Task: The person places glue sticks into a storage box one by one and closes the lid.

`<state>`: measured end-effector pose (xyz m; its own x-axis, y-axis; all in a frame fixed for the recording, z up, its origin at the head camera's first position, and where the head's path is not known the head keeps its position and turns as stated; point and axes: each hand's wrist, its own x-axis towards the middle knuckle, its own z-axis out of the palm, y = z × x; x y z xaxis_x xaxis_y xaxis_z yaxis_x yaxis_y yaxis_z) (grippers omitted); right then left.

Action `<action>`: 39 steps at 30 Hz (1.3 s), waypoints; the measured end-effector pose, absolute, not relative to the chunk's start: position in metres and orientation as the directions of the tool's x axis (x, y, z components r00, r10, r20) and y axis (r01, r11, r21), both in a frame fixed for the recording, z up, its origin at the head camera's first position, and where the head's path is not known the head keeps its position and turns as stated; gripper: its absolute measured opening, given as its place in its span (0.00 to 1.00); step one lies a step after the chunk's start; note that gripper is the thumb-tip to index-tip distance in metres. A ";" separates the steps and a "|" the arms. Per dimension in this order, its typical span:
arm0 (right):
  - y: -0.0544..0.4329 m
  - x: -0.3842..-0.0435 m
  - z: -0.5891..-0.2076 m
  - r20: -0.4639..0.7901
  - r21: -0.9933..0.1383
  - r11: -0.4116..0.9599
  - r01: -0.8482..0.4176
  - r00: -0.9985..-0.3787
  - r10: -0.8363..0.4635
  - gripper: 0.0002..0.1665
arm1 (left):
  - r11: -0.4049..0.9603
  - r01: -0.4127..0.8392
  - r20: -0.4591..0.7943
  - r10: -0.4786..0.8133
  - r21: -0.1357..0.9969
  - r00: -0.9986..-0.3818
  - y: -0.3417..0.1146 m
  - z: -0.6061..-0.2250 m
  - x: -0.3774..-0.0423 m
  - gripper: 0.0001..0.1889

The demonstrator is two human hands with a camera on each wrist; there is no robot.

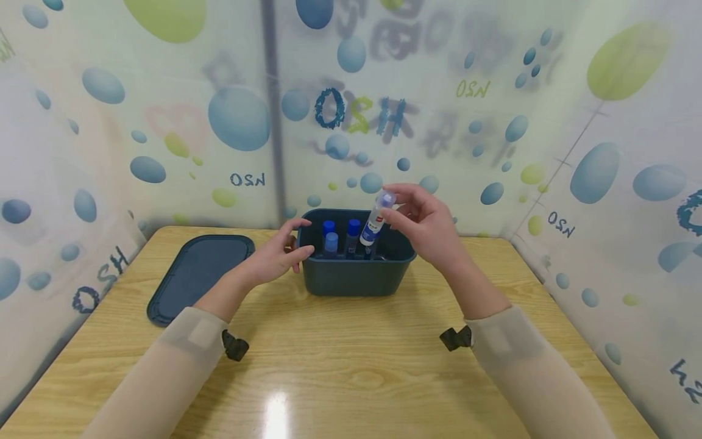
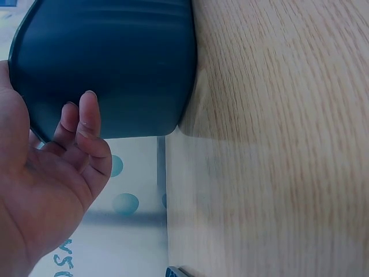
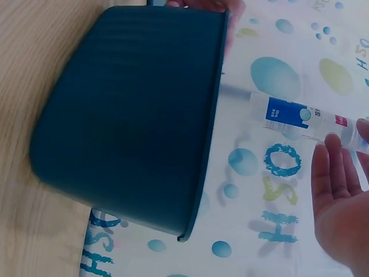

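Note:
A dark blue-green plastic bin [image 1: 356, 278] stands on the table, with several blue-capped bottles inside, one of them the bottle with the blue cap [image 1: 331, 244] near the front. My left hand [image 1: 271, 255] holds the bin's left end at the rim; in the left wrist view its other fingers [image 2: 89, 115] curl beside the outer wall. Above the bin's right half, my right hand [image 1: 433, 230] pinches a clear glue bottle [image 1: 373, 227] near its capped top. That bottle tilts, base down toward the bin's inside. The right wrist view shows its blue label [image 3: 286, 112].
A dark flat lid [image 1: 200, 274] lies on the wooden table [image 1: 351, 360] left of the bin. Behind the table hangs a pale curtain [image 1: 466, 140] printed with blue and green bubbles, and more of it closes in both sides.

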<state>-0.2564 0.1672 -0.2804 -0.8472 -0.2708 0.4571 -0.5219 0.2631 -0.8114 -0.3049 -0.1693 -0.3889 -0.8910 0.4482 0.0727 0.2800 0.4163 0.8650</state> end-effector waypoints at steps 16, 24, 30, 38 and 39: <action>0.168 -0.293 -0.323 0.312 -0.803 0.425 -0.418 -0.902 -0.297 0.23 | 0.414 0.278 0.070 0.450 0.867 -0.890 -0.169 -0.389 -0.305 0.34; 0.161 -0.303 -0.332 0.216 -0.801 0.484 -0.353 -0.923 -0.317 0.20 | 0.416 0.276 0.067 0.450 0.866 -0.891 -0.169 -0.390 -0.306 0.34; 0.156 -0.308 -0.335 0.191 -0.782 0.517 -0.347 -0.924 -0.331 0.18 | 0.418 0.276 0.067 0.450 0.865 -0.891 -0.169 -0.389 -0.306 0.34; 0.147 -0.312 -0.336 0.149 -0.727 0.593 -0.346 -0.922 -0.356 0.18 | 0.417 0.284 0.071 0.457 0.863 -0.886 -0.169 -0.390 -0.307 0.35; 0.147 -0.312 -0.337 0.141 -0.720 0.603 -0.345 -0.922 -0.360 0.17 | 0.419 0.287 0.072 0.459 0.861 -0.886 -0.169 -0.390 -0.307 0.35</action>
<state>-0.3120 0.1468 -0.3369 -0.9224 -0.3596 0.1408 -0.3447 0.6025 -0.7198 -0.3071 -0.1695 -0.3901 -0.8857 0.4587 0.0717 0.2870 0.4195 0.8612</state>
